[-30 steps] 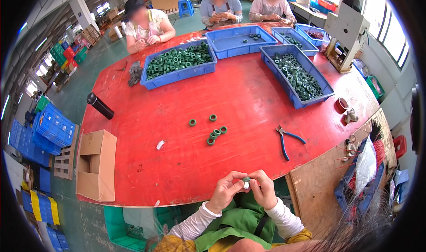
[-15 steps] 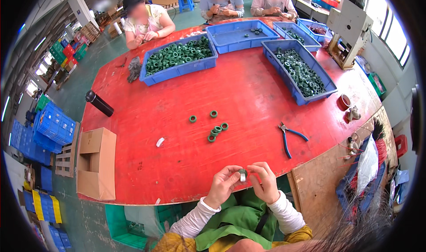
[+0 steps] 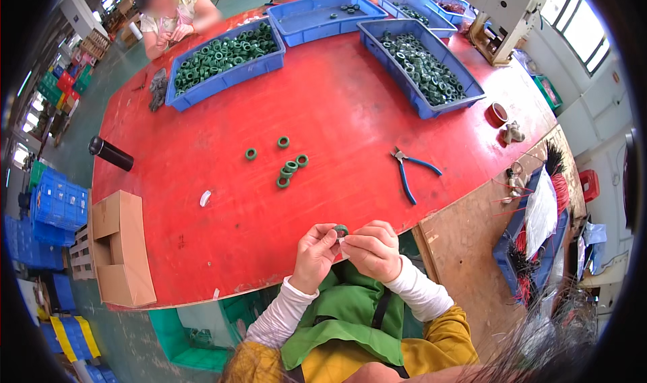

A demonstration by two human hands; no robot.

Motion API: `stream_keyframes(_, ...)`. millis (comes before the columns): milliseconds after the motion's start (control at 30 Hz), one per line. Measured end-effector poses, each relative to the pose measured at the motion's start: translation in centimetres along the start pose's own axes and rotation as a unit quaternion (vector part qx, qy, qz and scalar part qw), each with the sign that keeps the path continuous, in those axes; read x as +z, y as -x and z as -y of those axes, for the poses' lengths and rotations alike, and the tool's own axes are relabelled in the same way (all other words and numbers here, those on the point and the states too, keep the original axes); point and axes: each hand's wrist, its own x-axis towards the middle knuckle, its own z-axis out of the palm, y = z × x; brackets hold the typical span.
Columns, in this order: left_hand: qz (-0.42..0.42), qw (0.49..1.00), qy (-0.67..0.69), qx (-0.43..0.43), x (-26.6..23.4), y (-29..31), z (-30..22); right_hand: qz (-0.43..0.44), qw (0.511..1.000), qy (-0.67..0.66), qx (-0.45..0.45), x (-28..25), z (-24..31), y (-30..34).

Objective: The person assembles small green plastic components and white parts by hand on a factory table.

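My left hand [image 3: 314, 256] pinches a green ring [image 3: 341, 231] between thumb and fingers, just over the table's near edge. My right hand [image 3: 375, 249] is closed against the ring's right side, its fingertips on a small white strip [image 3: 341, 241]. The fingers cover most of the strip, so I cannot tell how it lies on the ring. Farther off on the red table [image 3: 222, 140] lie several loose green rings [image 3: 290, 166], some leaning together. To their right are blue-handled cutting pliers [image 3: 408, 172], jaws apart. A white scrap [image 3: 205, 198] lies to the left.
Blue trays [image 3: 229, 86] of green rings stand at the back, with another tray [image 3: 421, 80] at right. A black bottle [image 3: 111, 153] and cardboard box [image 3: 121, 248] are on the left. Wires fill a blue bin [image 3: 502, 251] at right. Across the table a co-worker [image 3: 176, 19] sits.
The view has shifted, so the table's contents sit farther left and higher. My right fingers have closed in on the ring, and the white strip, plainly visible before, is now mostly covered.
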Motion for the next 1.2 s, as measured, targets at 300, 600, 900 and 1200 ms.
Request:
stream_keyframes(300,0.021,0.997,0.064,0.022,1.2,0.1,0.3,0.027,0.989,0.02,0.146,-0.1,1.3,1.9)
stream_keyframes(600,0.036,0.996,0.03,0.07,1.1,0.6,1.1,-0.045,0.975,0.0,0.217,-1.1,1.5,0.7)
stream_keyframes(900,0.063,0.987,-0.084,0.122,1.0,1.0,0.7,-0.021,0.988,0.003,0.156,-2.0,0.9,0.3)
stream_keyframes(1200,0.063,0.988,-0.118,0.075,1.4,1.6,-0.1,-0.022,0.985,0.015,0.169,-2.2,0.3,0.1)
